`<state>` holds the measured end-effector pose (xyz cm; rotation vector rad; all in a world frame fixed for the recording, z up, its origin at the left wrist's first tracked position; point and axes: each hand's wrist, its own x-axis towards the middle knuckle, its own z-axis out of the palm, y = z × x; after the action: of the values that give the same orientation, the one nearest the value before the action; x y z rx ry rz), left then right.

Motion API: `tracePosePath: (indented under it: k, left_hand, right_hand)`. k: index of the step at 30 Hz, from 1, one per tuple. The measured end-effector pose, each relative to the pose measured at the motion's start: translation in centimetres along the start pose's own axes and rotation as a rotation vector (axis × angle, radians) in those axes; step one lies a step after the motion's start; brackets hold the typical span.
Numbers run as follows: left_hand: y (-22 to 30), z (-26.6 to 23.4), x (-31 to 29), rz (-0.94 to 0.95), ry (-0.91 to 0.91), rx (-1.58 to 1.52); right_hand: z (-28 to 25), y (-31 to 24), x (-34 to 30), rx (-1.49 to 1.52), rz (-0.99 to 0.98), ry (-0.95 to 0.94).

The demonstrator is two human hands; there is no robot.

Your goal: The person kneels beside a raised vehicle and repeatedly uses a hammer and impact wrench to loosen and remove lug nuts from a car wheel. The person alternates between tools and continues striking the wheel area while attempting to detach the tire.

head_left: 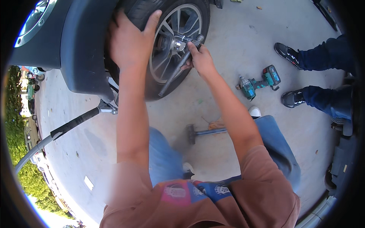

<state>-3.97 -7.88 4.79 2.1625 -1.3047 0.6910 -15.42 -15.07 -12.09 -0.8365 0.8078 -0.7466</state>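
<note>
A car wheel with a black tyre and silver spoked rim stands in front of me, under a dark bumper and arch. My left hand lies on the upper left of the tyre, thumb spread away from the fingers; part of the fingers is blurred. At the wheel's centre, my right hand is wrapped round a metal bar wrench. Its long handle slants down to the left across the rim, and its head meets a shiny socket-like piece at the hub.
A teal cordless impact wrench lies on the concrete to the right. Between my knees is a hammer. A jack handle reaches out left from under the car. Another person's legs and shoes stand at right.
</note>
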Motion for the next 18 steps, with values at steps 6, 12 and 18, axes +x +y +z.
tracePosePath:
  k: [6,12,18]
  left_hand:
    - [-6.1,-3.1,-18.3,-0.147,0.004,-0.336]
    - [-7.4,-0.7,-19.2,-0.220,-0.145,-0.097]
    - [-10.1,3.0,-19.8,-0.208,0.008,-0.291]
  right_hand:
    - [-1.0,-0.4,0.4,-0.133,-0.067,-0.023]
    - [-2.4,-1.4,-0.2,-0.141,-0.032,-0.066]
    - [-10.3,9.5,-13.6,-1.169,0.091,-0.427]
